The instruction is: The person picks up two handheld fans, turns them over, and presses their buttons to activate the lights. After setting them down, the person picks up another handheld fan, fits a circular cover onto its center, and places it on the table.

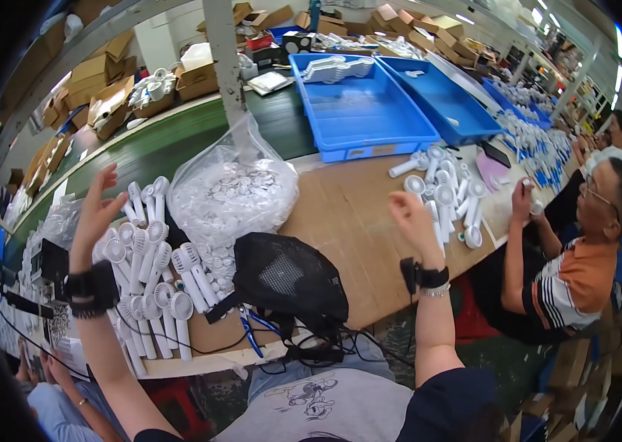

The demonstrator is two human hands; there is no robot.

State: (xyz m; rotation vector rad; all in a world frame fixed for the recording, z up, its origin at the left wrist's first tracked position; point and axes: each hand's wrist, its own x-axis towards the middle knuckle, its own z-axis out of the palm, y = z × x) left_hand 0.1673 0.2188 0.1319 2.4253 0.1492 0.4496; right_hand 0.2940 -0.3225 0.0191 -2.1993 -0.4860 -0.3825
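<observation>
My left hand (97, 210) is raised with its fingers spread, holding nothing, above a pile of white handheld fans (153, 254) at the left of the table. My right hand (414, 225) hovers over the right side, its fingers loosely bent and nothing visible in it. It is nearest to a second group of white handheld fans (443, 195). Between my hands stands a clear plastic bag (241, 184) full of small white round parts. In front of it lies a black mesh cap (289, 280), with blue-handled pliers (251, 333) beside it at the table edge.
Brown cardboard (348, 214) covers the table. Two blue trays, a nearer tray (370, 151) and a farther tray (465, 136), stand at the back. Behind runs a green conveyor belt (186, 129) past a metal post (224, 66). A co-worker (576, 258) sits at the right; dark cables (355, 342) hang near my lap.
</observation>
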